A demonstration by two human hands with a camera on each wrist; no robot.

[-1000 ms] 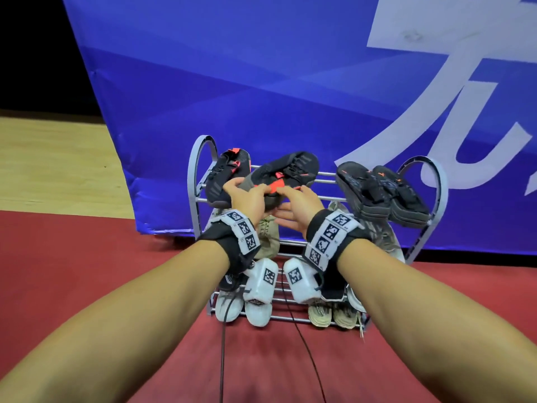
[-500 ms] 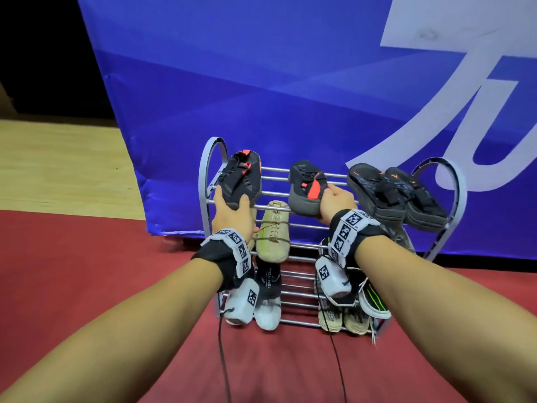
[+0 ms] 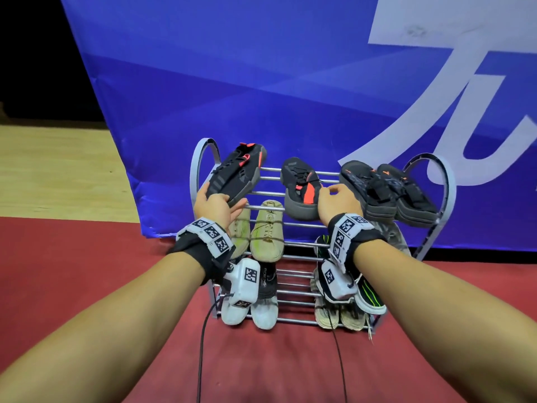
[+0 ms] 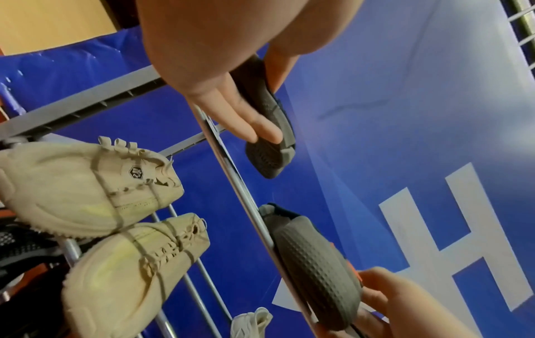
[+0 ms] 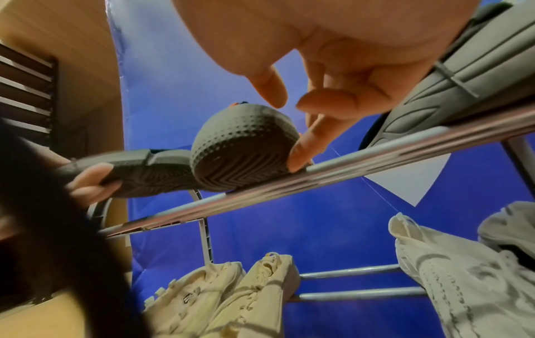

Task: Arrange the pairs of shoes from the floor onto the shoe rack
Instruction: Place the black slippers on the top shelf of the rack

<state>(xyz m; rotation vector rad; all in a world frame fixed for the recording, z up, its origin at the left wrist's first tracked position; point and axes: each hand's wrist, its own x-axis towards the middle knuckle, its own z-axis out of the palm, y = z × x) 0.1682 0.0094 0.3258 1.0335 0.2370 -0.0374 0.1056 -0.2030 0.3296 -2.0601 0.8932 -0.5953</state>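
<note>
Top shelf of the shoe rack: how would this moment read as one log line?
left hand: holds left black-red shoe | right hand: fingertip touches right black-red shoe | shoe rack: pair not yet together

I seem to be in a hall or event venue, not a home: a big blue banner point(image 3: 261, 82) with large white lettering hangs behind the rack point(image 3: 200, 158), red carpet point(image 3: 87, 257) covers the floor, and pale wood flooring point(image 3: 58, 170) runs beyond.
</note>
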